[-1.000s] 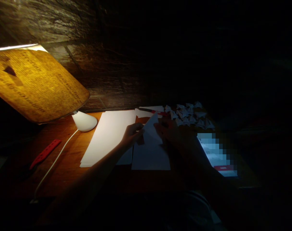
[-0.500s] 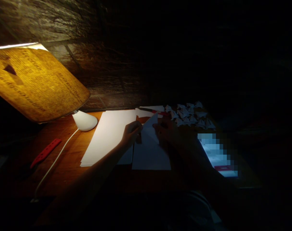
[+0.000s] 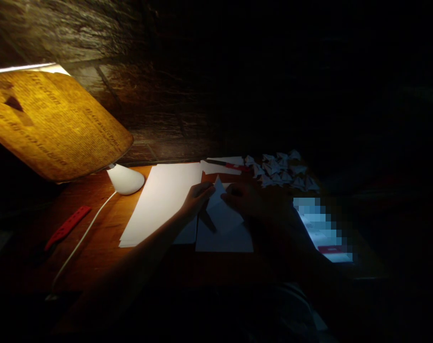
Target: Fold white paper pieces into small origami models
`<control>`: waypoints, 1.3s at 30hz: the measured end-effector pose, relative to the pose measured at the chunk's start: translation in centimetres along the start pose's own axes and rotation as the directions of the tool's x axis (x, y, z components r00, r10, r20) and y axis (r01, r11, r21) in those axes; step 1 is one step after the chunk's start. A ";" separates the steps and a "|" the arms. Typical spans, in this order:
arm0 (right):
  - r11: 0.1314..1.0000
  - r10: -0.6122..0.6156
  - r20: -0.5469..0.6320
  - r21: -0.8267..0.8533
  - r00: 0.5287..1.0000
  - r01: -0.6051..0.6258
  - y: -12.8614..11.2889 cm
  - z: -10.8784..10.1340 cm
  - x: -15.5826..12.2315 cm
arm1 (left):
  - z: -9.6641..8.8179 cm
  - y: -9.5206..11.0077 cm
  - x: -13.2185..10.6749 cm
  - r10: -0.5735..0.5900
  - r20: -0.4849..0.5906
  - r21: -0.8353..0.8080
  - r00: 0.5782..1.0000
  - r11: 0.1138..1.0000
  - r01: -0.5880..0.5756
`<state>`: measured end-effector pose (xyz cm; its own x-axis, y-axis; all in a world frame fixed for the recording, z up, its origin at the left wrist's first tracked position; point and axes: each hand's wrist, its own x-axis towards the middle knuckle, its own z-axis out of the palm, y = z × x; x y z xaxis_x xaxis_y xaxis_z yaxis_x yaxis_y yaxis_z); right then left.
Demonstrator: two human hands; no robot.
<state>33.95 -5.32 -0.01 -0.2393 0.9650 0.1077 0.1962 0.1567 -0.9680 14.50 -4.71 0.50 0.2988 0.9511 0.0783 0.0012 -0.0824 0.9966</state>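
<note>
Between my two hands is a folded piece of white paper whose pointed tip sticks up at the top. My left hand pinches its left edge near the tip. On the other side, my right hand, dim in shadow, has its fingers closed on the right edge. Beneath it lies a flat white sheet on the wooden table. A taller stack of white paper lies just left of that sheet, partly behind my left forearm.
Several folded paper pieces sit at the back right. A red-and-black knife-like tool rests on paper scraps. A lit screen is at right. On the left are a lamp, its cord and a red strip-shaped object.
The paper's tip has moved left and down, and its shape has turned. My right hand has shifted slightly left, closer to my left hand.
</note>
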 end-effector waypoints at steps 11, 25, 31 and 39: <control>0.997 0.010 0.107 -0.080 0.994 -0.002 0.0 0.7 -0.3 | 0.1 -0.5 0.1 0.006 -0.124 0.074 0.992 0.997 0.003; 0.996 0.062 0.166 -0.068 0.984 -0.051 0.5 0.9 -0.3 | 0.4 -0.6 0.4 0.114 -0.153 0.160 0.982 0.983 -0.089; 0.998 0.063 0.172 -0.040 0.983 -0.057 0.9 1.1 -0.1 | 0.4 -0.8 0.1 0.085 -0.200 0.077 0.976 0.995 -0.070; 0.997 0.048 0.193 -0.061 0.980 -0.037 0.7 1.0 -0.1 | 0.4 -0.8 0.3 0.085 -0.198 0.076 0.977 0.995 -0.071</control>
<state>33.12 -5.53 -0.97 -0.4089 0.9124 0.0152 0.2621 0.1333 -0.9558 14.91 -4.51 -0.28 0.1033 0.9807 0.1660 0.0528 -0.1720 0.9837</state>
